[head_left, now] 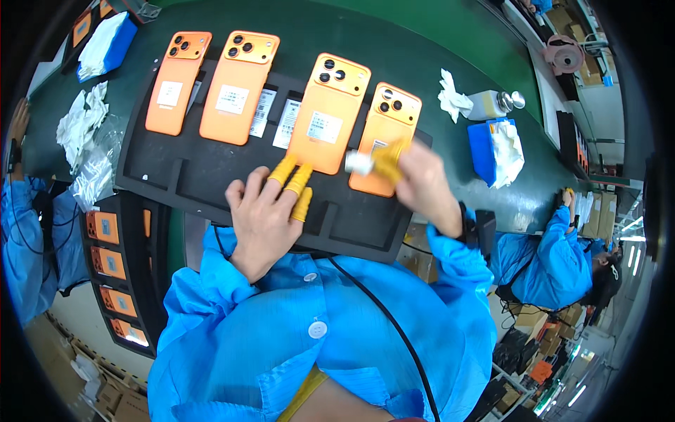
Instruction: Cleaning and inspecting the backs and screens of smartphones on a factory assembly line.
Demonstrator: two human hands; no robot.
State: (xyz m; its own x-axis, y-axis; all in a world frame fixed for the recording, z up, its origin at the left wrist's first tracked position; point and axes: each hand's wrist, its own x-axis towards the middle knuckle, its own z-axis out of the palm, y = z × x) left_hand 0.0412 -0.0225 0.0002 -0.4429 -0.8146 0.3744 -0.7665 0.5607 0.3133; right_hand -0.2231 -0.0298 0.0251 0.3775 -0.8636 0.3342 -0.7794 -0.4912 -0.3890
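While black tray (211, 176) bears phones (334, 98) | green tabletop (397, 49) beyond | cartons (531, 318) lower-right

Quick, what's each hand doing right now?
Left hand: open, at the lower end of an orange phone.
Right hand: closed on something white, over the rightmost phone.

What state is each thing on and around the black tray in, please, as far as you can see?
Four orange phones, lying back up on the tray
Black tray, beneath the phones
Left grip, open, fingertips at third phone's lower edge
Right grip, closed on blurred white item, over rightmost phone
Blue boxes, open, white tissues showing
Loose tissues, crumpled
Clear bag, crumpled
Bottle, metal top on
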